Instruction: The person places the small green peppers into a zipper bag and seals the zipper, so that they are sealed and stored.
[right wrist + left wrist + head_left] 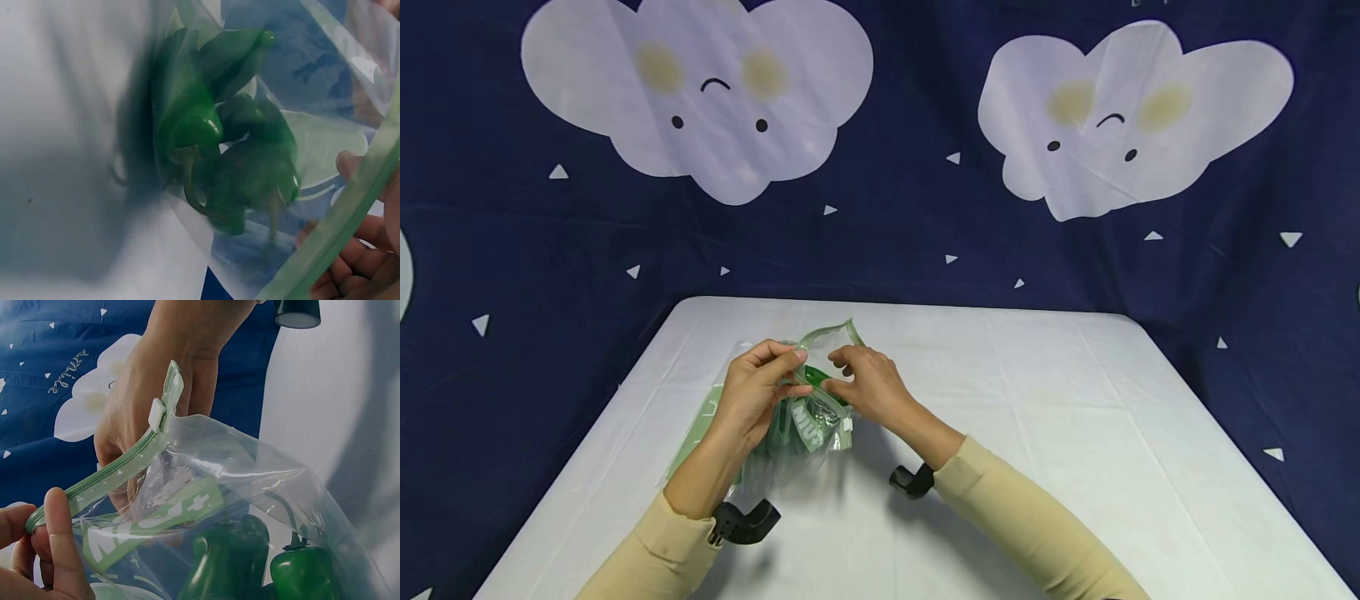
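Note:
A clear zip bag [287, 481] with a green zip strip [823, 332] and a white slider [157, 415] stands at the table's middle-left. Inside it are several glossy green peppers [306, 573], stems visible through the plastic. The printed label [156, 522] is light green with white letters. My left hand [760, 387] pinches the bag's rim between thumb and fingers. At the mouth is my right hand [874, 387], thumb and fingers apart with nothing seen between them. In the right wrist view, its fingers [356, 262] pass behind the zip strip, partly hidden by it.
A flat light-green printed sheet [703, 425] lies on the white tablecloth [1060, 400] beneath my left hand. Black wrist cameras [745, 522] stick out from both sleeves. A dark blue curtain [910, 100] with cloud faces hangs behind the table's far edge.

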`<state>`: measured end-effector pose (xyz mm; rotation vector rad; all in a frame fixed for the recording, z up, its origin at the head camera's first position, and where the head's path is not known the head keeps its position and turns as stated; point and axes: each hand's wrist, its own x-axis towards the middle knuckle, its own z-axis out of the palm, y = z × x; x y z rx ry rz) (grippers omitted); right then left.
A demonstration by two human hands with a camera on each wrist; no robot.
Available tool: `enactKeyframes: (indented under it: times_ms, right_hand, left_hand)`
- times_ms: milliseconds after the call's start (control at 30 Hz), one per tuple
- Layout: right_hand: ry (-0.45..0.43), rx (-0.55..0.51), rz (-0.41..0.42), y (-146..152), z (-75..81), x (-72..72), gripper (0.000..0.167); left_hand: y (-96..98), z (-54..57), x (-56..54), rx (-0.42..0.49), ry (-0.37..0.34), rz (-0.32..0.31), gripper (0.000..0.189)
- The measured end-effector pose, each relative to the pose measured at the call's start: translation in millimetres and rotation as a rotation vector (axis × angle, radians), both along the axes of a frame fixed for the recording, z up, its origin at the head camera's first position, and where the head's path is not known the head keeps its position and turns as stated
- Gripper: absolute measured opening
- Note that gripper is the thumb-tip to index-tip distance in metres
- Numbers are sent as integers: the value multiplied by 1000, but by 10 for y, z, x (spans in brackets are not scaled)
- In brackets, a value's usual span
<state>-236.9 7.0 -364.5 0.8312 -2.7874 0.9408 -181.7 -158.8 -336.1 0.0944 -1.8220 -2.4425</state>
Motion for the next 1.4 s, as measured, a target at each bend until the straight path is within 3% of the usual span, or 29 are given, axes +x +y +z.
enactKeyframes:
  times_ms: [800,1400]
  right_hand:
    - [57,-329,-51,611,95,240,34]
    - [12,-391,-95,892,-26,327,29]
  left_hand:
    - [85,-24,-15,-43,19,15,13]
    - [165,-74,-14,-226,17,45,6]
